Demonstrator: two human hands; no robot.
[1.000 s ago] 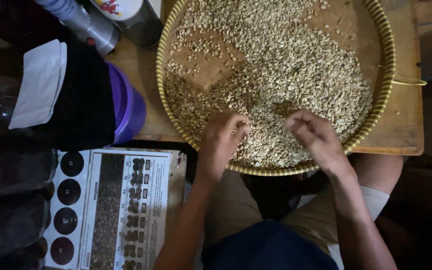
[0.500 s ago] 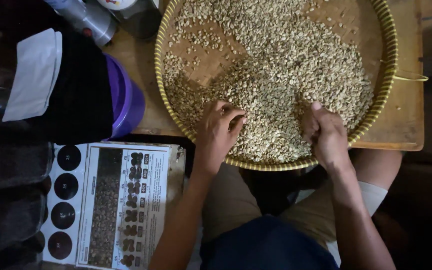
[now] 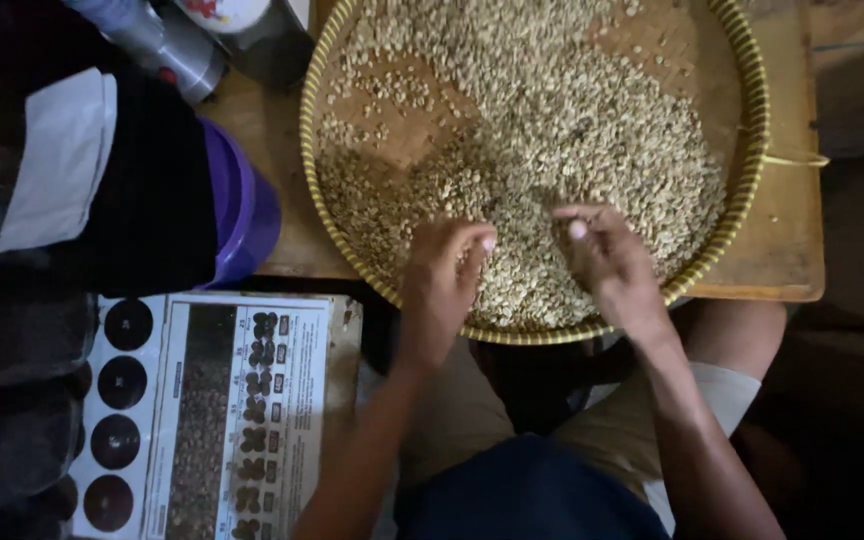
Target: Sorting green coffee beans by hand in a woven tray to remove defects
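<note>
We note pale beans (image 3: 562,120) heaped in a round woven tray (image 3: 747,190) on a wooden table (image 3: 792,250). The left hand (image 3: 442,275) rests on the near heap, fingers curled together. The right hand (image 3: 602,255) lies close beside, fingertips bunched; whether they pinch a bean we cannot tell. A purple tub (image 3: 242,210) stands left of the tray.

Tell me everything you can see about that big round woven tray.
The tray is a wide, shallow, round basket of woven tan strips with a yellow-and-dark coiled rim. It lies flat on a wooden table, its near edge overhanging toward the person's lap. Pale beans cover most of it, leaving bare patches at upper left and upper right. The left hand and right hand rest in the beans near the front edge.
</note>
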